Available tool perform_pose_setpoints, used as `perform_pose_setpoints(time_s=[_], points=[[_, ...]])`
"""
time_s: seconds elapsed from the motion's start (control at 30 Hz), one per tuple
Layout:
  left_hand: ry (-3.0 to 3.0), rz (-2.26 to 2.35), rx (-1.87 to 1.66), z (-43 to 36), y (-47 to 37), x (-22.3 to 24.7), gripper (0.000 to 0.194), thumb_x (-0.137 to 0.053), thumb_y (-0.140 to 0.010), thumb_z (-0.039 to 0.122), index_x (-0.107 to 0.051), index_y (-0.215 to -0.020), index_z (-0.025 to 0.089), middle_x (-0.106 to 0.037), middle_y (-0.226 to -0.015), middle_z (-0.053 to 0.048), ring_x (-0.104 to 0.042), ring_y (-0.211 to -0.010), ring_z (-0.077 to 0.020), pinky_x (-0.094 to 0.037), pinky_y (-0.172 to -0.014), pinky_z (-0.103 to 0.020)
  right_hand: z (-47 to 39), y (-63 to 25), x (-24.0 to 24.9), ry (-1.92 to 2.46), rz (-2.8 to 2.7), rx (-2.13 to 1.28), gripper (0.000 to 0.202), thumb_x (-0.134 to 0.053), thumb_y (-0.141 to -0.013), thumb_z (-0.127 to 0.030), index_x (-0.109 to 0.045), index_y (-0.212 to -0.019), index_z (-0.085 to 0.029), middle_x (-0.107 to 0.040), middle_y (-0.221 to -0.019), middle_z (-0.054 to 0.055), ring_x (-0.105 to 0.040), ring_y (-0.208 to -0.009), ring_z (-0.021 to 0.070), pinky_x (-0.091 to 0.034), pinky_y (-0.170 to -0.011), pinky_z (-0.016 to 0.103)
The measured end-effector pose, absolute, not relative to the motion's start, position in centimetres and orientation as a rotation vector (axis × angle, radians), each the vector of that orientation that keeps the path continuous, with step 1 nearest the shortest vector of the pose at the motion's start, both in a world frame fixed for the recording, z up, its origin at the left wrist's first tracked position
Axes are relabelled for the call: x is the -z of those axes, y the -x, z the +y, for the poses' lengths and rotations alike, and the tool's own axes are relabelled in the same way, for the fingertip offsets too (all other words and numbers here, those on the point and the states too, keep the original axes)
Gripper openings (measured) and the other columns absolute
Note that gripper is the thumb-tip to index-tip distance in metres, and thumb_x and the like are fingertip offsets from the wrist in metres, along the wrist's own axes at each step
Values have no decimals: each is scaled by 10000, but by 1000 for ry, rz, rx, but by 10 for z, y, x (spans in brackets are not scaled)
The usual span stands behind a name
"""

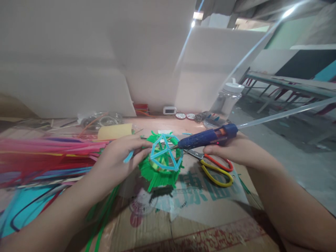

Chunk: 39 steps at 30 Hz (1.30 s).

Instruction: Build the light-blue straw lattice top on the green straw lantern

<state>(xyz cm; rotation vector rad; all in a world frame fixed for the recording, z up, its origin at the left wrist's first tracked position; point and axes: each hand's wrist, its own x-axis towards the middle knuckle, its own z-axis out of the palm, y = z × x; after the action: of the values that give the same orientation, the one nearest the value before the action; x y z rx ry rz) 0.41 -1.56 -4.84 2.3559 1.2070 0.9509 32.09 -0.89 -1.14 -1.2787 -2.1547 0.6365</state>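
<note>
Lying along the far left of the bench [215,224] is a loose spread of coloured straws [39,157], pink, red and blue, with green lengths trailing toward the near edge. A yellow card [114,132] sits behind them.

Left hand [118,157]: grip closed on a short blue straw piece [128,156], pinched between thumb and fingers, with the fingertips reaching to the left side of the straw model [162,161].

The straw model rests on the cardboard-covered bench at centre, between the two hands. It shows a fringed green base of cut straw ends fanning outward, topped by an open frame of light blue straws joined in triangles. The frame looks light and easily deformed.

Right hand [231,150]: grip wrapped around a blue glue gun [207,137], nozzle touching or just beside the right side of the blue frame. A clear glue stick [286,112] projects from the rear of the gun.

Scissors [215,168] with red and yellow handles lie just beside the model, under the gun. A clear plastic bottle [225,101] stands behind.

Risks, as judged: the left fingertips are close to the nozzle, so hot glue could reach skin. Nozzle pressure could bend or melt the thin straws. Excess glue could drip onto the green fringe or the scissors.
</note>
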Motion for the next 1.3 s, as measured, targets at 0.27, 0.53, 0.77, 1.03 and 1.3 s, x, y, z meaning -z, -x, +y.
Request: perform_pose_setpoints(time_s=[0.27, 0.53, 0.77, 1.03, 1.3], points=[[-2343, 1221, -916, -16, -5, 46, 207, -568, -963, 330, -741, -963, 218, -692, -862, -17, -637, -825, -175, -457, -745, -285, -13, -317, 4, 1263, -2159, -614, 358, -753, -763, -439, -756, -1067, -251, -787, -1113, 28, -736, -1053, 295, -575, -1025, 446], [-2339, 1225, -942, -15, -5, 47, 226, -565, -961, 333, -750, -975, 205, -693, -852, -13, -636, -808, -167, -454, -735, -276, -12, -319, 6, 1271, -2186, -586, 397, -762, -745, -518, -770, -1058, -275, -773, -1155, 25, -712, -1106, 313, -558, -1039, 461], [-2283, 1285, -957, -14, -6, 48, 246, -570, -934, 349, -764, -980, 206, -722, -882, -37, -658, -841, -193, -483, -754, -290, -5, -337, 11, 1234, -2114, -742, 400, -717, -760, -603, -772, -873, -223, -775, -813, 40, -740, -819, 271, -614, -767, 386], [-2307, 1285, -968, 6, 5, 52, 248, -597, -903, 387, -781, -928, 224, -750, -863, -29, -681, -824, -198, -526, -818, -282, -2, -346, 11, 1327, -2126, -625, 353, -754, -736, -582, -756, -813, -237, -722, -672, -1, -694, -654, 213, -588, -626, 326], [-2295, 1331, -983, 8, 7, 54, 286, -609, -879, 401, -784, -931, 182, -767, -920, -69, -701, -832, -208, -535, -790, -284, -4, -334, 8, 1260, -2153, -693, 326, -761, -747, -518, -792, -934, -253, -798, -927, 10, -754, -896, 263, -632, -850, 392]])
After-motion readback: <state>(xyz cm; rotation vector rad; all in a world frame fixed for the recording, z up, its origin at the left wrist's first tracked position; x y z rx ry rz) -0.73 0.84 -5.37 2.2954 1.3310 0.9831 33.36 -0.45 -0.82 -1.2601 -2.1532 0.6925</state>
